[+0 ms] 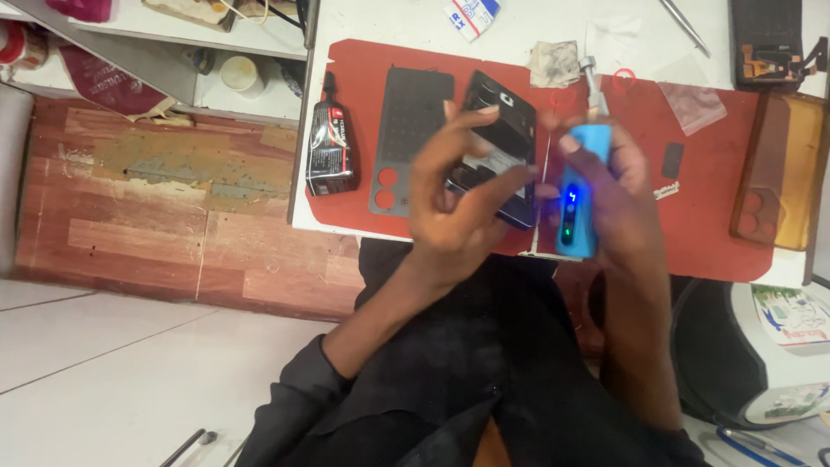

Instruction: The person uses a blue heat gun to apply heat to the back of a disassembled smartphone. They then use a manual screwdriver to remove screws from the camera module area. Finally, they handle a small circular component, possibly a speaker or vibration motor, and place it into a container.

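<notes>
I hold a dark phone [497,147], its back off and its inner parts bare, tilted above the red mat [709,225] that lies on the white tabletop [389,22]. My left hand [454,203] is clamped on it: the thumb and forefinger pinch its near edges while the other fingers spread out under the body, so the phone sits just beyond my palm and partly behind my fingers. My right hand [618,186] is closed around a blue powered hand tool [581,186] with small lights glowing on its side; its metal tip points away from me, past my knuckles, just to the right of the phone and near its edge, though I cannot tell whether the two touch. Left of my left hand, a grey flat back cover [406,138] with round camera holes lies on the mat, and beyond that a black glue tube [330,143]. Far right of my right hand rests a brownish clear phone case [782,169].
</notes>
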